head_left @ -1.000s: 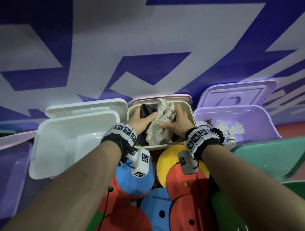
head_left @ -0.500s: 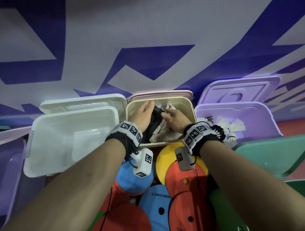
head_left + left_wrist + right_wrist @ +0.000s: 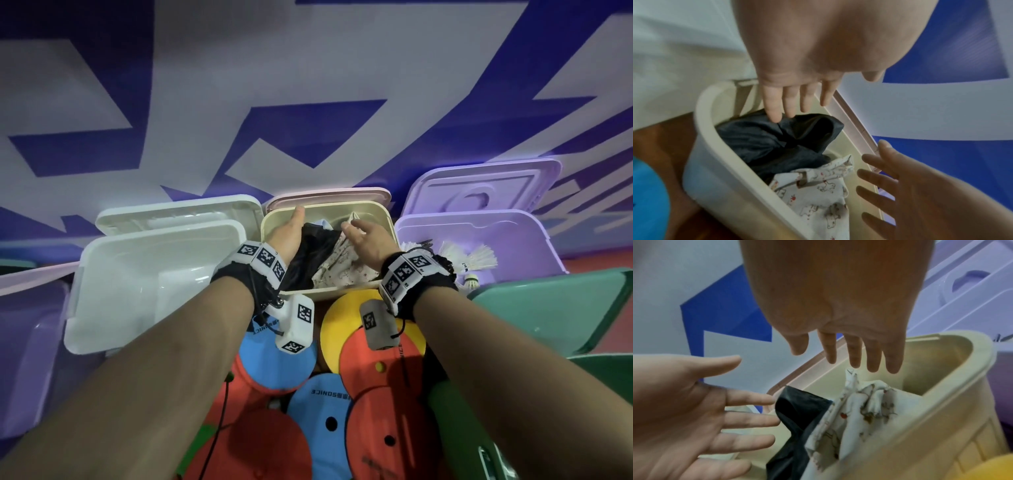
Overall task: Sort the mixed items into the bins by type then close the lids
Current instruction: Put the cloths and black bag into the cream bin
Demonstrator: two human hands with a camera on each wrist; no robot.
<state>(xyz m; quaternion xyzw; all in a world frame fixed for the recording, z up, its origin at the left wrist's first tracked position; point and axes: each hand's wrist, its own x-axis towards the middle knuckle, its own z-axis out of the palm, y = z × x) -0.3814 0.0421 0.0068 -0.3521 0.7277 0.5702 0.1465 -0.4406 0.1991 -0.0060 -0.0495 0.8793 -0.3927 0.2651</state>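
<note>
A cream bin point(image 3: 388, 219) in the middle holds a black cloth point(image 3: 310, 251) and a white printed cloth point(image 3: 340, 265). Both hands hover over it with fingers straight, holding nothing. My left hand point(image 3: 289, 231) is above the black cloth point(image 3: 777, 139), its fingertips point(image 3: 774, 115) just over it. My right hand point(image 3: 368, 236) hangs above the printed cloth point(image 3: 861, 404), which pokes up near its fingertips point(image 3: 873, 365). The bin's pink lid point(image 3: 329, 195) stands open behind it against the wall.
An open white bin point(image 3: 102, 284) stands left of the cream one, a purple bin point(image 3: 534, 246) with shuttlecocks point(image 3: 469, 255) to the right. Several coloured discs point(image 3: 370, 373) lie below my wrists. A green lid point(image 3: 548, 308) is at right, another purple bin point(image 3: 24, 342) at far left.
Both hands let go of the cloths they were pressing into the cream bin and lifted with fingers spread. The printed cloth now lies lower in the bin.
</note>
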